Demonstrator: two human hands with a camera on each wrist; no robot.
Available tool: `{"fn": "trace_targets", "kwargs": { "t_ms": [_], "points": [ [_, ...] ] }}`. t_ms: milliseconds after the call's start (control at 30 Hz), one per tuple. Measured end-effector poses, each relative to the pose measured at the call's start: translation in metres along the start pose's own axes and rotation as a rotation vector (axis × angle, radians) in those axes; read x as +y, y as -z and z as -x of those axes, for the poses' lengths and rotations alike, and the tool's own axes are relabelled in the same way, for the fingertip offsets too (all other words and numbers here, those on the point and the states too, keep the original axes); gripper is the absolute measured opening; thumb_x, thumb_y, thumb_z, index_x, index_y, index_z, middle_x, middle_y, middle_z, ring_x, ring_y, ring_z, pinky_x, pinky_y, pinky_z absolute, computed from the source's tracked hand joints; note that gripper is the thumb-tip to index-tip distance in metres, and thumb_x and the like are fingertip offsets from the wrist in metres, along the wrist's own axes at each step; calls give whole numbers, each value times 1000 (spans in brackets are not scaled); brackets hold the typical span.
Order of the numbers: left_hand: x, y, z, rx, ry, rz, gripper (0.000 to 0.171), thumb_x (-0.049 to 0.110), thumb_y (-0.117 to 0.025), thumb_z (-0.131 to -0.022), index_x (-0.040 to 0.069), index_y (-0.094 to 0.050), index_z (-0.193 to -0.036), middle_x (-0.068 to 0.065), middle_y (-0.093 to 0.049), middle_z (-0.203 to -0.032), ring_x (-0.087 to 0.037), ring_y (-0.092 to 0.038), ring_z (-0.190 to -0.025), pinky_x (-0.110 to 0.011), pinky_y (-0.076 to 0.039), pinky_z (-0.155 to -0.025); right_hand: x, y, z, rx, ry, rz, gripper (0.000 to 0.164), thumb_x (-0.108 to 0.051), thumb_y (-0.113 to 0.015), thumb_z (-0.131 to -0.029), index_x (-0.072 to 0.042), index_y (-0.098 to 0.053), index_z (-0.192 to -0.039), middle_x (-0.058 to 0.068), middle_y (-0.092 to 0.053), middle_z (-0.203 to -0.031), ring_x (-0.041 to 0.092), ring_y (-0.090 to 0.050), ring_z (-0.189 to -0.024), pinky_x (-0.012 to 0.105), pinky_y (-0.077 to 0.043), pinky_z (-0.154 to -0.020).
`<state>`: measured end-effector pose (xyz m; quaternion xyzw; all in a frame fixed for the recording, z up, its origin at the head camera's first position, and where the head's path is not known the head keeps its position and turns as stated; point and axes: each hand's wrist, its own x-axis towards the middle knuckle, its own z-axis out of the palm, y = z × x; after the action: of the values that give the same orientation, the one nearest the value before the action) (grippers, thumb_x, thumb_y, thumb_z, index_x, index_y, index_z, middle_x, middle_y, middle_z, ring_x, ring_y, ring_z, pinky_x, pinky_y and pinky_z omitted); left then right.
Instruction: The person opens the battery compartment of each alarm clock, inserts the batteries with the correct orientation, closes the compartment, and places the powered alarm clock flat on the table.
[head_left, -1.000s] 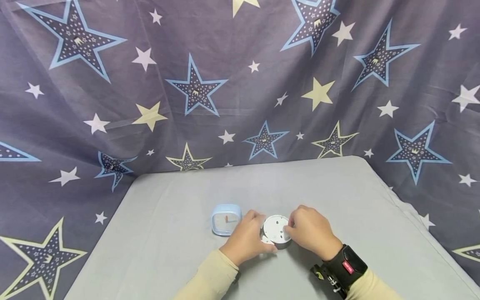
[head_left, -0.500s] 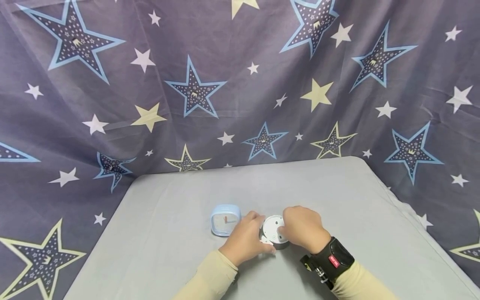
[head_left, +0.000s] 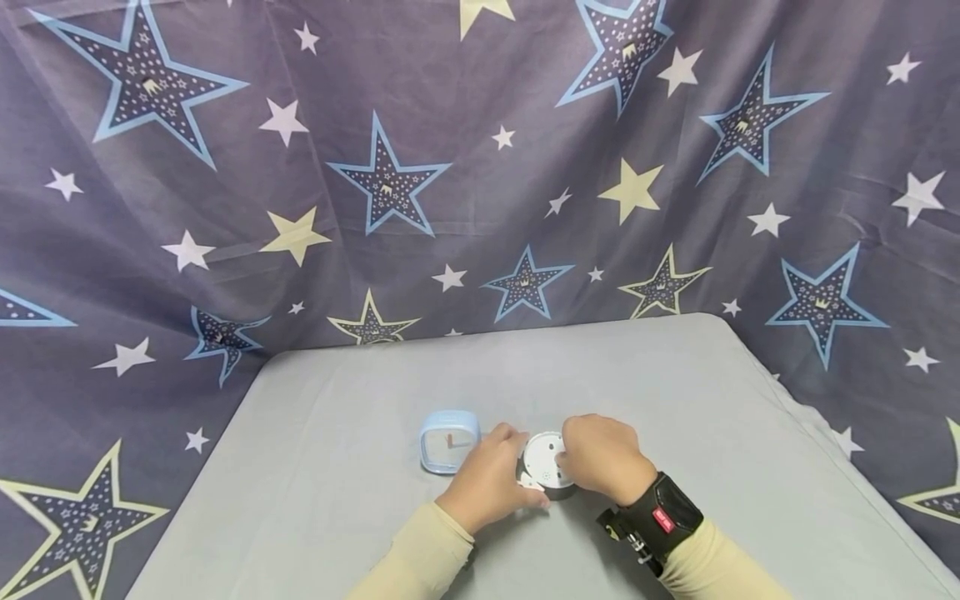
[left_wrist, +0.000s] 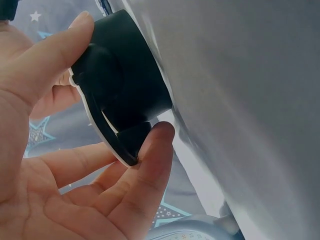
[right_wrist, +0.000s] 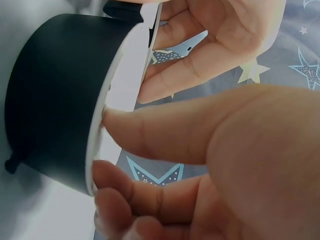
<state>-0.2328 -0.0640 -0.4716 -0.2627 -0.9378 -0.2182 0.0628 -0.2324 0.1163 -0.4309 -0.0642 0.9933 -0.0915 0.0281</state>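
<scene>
A round black clock [head_left: 542, 457] lies on the grey-covered table with its white, holed back plate facing up. My left hand [head_left: 487, 479] holds it from the left, thumb and fingertips spread round its dark side and rim. My right hand [head_left: 603, 457] bends over the right part of the plate. In the right wrist view, its thumb [right_wrist: 150, 127] presses on the white back and its curled fingers [right_wrist: 112, 175] meet the rim below. The clock's dial is hidden underneath. Left of the left hand stands a light blue clock [head_left: 450, 442], its pale dial facing me.
The table [head_left: 360, 500] carries a grey cloth. Behind it and on both sides hangs a dark star-patterned curtain [head_left: 465, 167]. A black wrist strap with a small camera mount [head_left: 660, 521] sits on the right wrist.
My right hand has moved slightly left, further over the white back plate, then stayed almost still. My left hand keeps its hold, and the light blue clock stands where it was.
</scene>
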Motion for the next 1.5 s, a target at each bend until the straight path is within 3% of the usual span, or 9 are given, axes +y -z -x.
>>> {"fn": "trace_targets", "kwargs": {
  "t_ms": [567, 933, 1500],
  "points": [
    [0, 3, 0, 12, -6, -15, 87, 51, -86, -53, 6, -61, -124, -1, -59, -108, -14, -59, -92, -30, -51, -85, -8, -3, 1, 30, 5, 19, 24, -32, -68, -84, -15, -58, -70, -1, -52, -62, 18, -48, -54, 33, -37, -42],
    [-1, 2, 0, 12, -23, -12, 87, 50, -86, -54, 7, -60, -124, 0, -57, -106, -15, -59, -90, -31, -51, -85, -16, -23, 0, 166, 7, 205, 20, -24, -68, -74, -12, -58, -63, 6, -47, -60, 19, -46, -53, 42, -41, -37],
    [0, 0, 2, 16, -30, -25, 85, 51, -86, -54, 6, -61, -122, 1, -57, -104, -11, -58, -86, -29, -52, -82, -7, -18, 1, 133, 43, 63, 16, -14, -69, -70, -14, -55, -63, 2, -50, -60, 18, -47, -52, 34, -36, -37]
  ]
}}
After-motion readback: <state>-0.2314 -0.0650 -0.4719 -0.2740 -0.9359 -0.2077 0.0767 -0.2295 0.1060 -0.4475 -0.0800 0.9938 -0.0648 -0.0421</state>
